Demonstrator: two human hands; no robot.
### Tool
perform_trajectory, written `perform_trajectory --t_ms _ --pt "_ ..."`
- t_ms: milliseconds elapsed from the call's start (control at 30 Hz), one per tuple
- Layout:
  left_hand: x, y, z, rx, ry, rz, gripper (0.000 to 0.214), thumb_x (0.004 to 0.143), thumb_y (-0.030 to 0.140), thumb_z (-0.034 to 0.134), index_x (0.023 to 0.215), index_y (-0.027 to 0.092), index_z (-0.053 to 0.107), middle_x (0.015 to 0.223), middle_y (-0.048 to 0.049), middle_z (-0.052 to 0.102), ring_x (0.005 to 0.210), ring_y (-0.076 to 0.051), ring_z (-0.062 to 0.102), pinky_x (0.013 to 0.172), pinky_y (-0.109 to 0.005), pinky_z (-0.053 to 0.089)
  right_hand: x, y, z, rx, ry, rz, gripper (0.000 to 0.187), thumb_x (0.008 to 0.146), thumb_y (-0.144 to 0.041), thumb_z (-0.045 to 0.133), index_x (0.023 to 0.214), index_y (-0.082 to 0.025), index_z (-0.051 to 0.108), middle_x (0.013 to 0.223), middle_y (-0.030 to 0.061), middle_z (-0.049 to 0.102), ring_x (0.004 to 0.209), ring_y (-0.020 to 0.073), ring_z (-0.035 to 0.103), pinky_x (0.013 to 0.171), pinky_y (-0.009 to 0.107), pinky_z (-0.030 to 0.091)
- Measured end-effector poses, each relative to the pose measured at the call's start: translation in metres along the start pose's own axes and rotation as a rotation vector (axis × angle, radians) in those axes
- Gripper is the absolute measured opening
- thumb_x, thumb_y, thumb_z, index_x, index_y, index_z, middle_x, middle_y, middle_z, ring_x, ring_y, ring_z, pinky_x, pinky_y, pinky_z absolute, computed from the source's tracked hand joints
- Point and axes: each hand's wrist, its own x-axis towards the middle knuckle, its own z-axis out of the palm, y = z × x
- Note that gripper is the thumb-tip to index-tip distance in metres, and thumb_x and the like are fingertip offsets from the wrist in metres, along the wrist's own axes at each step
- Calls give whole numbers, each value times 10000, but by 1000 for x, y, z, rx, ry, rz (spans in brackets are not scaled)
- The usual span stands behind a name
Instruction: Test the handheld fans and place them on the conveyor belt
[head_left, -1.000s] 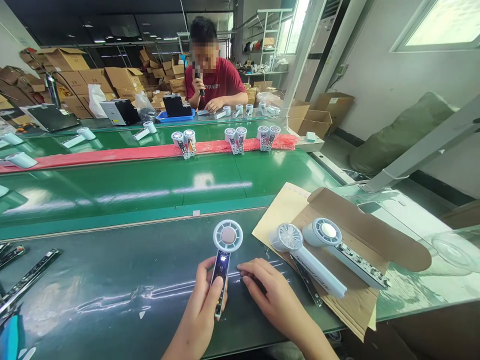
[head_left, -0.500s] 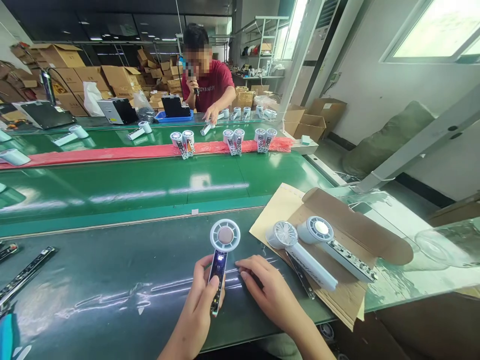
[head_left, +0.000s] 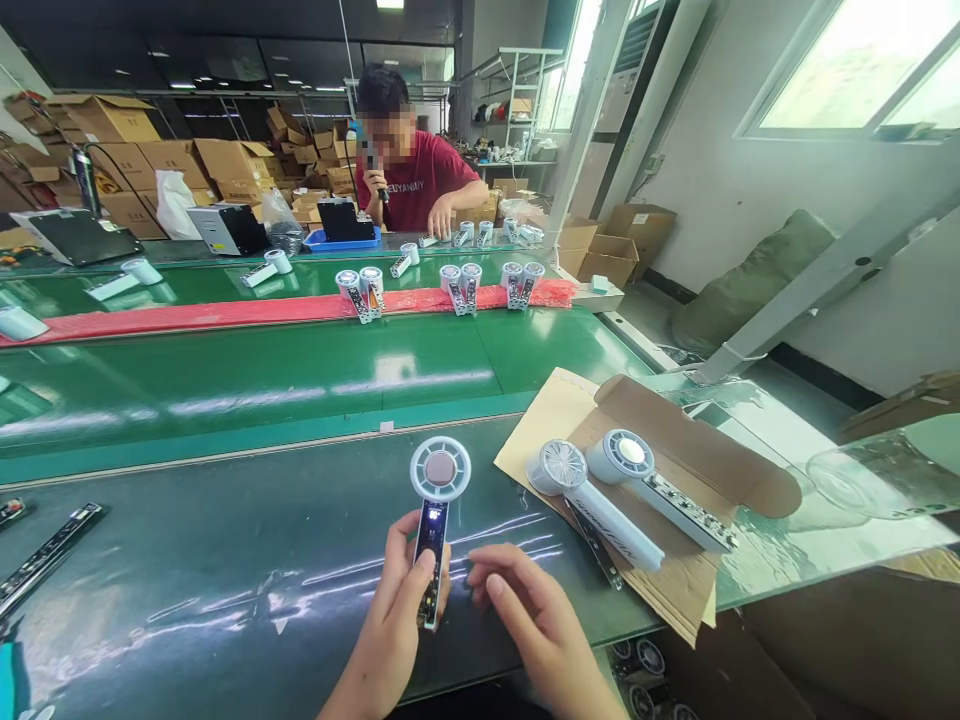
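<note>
My left hand is closed round the handle of a small white hand-held fan, thumb on its bare circuit board, where a small display glows. The fan's round head points away from me over the dark green mat. My right hand rests on the mat just right of the handle, fingers curled, holding nothing I can make out. Two more fans lie on brown cardboard to the right, one with its handle cover on, one with the board bare.
A green conveyor belt with a red strip runs across; pairs of fan parts stand on it. A person in a red shirt works at the far side. Black circuit strips lie at left. Cardboard boxes are stacked behind.
My view has drifted so everything sits slightly lower and left. My right hand has drawn back a little toward me. The far person's hand moved along the fan parts.
</note>
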Motion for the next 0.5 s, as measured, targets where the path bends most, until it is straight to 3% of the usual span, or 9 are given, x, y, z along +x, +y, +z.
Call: perform_trajectory --t_ms 100,200,267,367,433,500 --pt "-4 -8 8 -168 -40 -9 311 897 472 416 1139 279 382 800 9 485 630 -115 414 563 -225 371 -16 5 15 198 -7 57 382 913 -499 462 1167 -215 484 887 63 543 769 182 555 628 268 487" --pt "-11 -20 20 -272 -37 49 333 842 460 517 1119 293 435 1017 -22 551 798 -165 526 689 -271 439 -24 3 18 79 56 7 556 862 -584 486 1270 -215 405 998 102 521 858 211 546 643 279 503" --pt "-15 -27 29 -230 -24 81 400 811 486 546 1148 286 464 1178 -48 540 1028 -244 517 867 -341 427 -27 -3 15 -22 55 -5 537 885 -575 442 1282 -216 407 1112 120 519 958 228 546 769 313 504" --pt "-20 -33 39 -61 -17 107 494 808 510 539 1228 257 474 1302 -74 495 1273 -302 336 1046 -396 295 -32 -15 9 -115 53 24 463 927 -535 367 1284 -247 428 1196 98 529 1094 241 519 938 342 436" --pt "-22 -34 39 32 -49 135 530 802 510 550 1263 267 457 1338 -68 476 1308 -309 291 1065 -421 269 -38 -22 6 -136 107 72 494 914 -561 370 1311 -270 416 1202 88 532 1138 256 494 975 361 405" --pt "-20 -30 31 98 -121 120 556 774 534 578 1260 287 471 1295 -65 527 1263 -324 364 1041 -448 296 -46 -27 3 -18 104 177 529 878 -609 406 1283 -273 457 1072 85 584 1029 265 556 908 370 451"
